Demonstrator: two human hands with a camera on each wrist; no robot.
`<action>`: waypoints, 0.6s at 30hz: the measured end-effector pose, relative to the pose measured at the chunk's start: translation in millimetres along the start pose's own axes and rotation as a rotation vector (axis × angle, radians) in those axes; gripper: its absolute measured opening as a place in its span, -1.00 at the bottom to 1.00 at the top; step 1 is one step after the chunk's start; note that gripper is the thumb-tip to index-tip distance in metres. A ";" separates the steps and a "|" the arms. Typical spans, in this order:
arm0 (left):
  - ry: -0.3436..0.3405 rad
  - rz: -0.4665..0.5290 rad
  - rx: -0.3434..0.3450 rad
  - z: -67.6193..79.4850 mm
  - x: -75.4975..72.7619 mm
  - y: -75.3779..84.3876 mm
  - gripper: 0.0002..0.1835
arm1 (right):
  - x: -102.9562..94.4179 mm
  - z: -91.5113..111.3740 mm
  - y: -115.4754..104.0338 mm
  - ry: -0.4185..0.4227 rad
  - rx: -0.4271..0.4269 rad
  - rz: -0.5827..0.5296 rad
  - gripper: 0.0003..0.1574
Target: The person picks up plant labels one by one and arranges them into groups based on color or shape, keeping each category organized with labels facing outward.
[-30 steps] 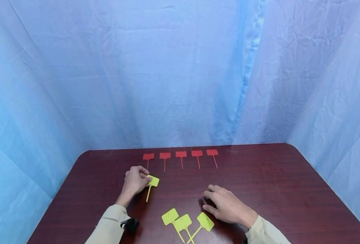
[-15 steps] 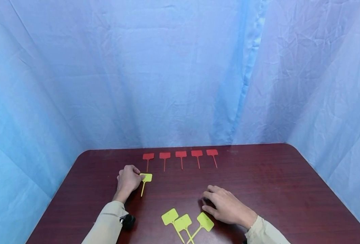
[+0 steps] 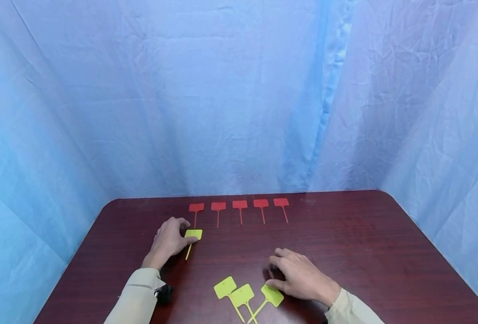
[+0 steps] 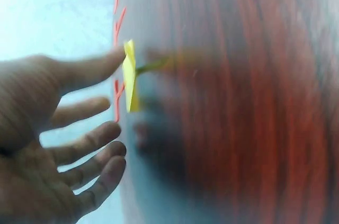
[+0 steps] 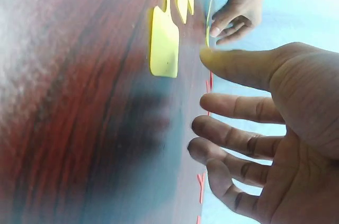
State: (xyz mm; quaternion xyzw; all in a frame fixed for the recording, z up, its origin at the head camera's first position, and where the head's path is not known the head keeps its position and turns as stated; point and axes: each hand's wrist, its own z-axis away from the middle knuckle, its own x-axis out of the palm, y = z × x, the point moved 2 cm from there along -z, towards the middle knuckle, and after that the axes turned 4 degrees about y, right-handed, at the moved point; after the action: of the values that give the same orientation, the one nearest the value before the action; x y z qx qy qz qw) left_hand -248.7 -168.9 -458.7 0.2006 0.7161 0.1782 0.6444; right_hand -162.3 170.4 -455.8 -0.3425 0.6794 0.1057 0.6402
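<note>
My left hand is low at the left of the table, its thumb touching a yellow plant label and the other fingers spread apart from it. In the left wrist view that label is seen almost edge-on at the thumb tip. Its stem points toward the near side, below the leftmost red plant label. My right hand hovers with loosely bent fingers, holding nothing. Its thumb overlaps the top of a yellow label in the head view; contact cannot be told.
Two more yellow labels, the left one and the middle one, lie with stems crossing at the near edge of view. Several red labels form a row along the far side of the dark wood table. Blue cloth hangs behind.
The yellow label moved left and away with my left hand to below the first red label; the left fingers then spread from it. My right thumb shifted slightly toward the right-hand yellow label.
</note>
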 end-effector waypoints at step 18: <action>-0.356 -0.059 0.183 4.3 -23.3 -12.9 -0.15 | 0.0 9.4 -2.6 -0.027 0.047 -0.023 -0.33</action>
State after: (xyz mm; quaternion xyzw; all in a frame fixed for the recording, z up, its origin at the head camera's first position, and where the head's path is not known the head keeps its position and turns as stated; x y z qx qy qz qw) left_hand -243.1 -192.0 -445.9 0.2657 0.6096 0.0549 0.7449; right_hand -153.2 174.0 -456.6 -0.3338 0.6691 0.0869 0.6582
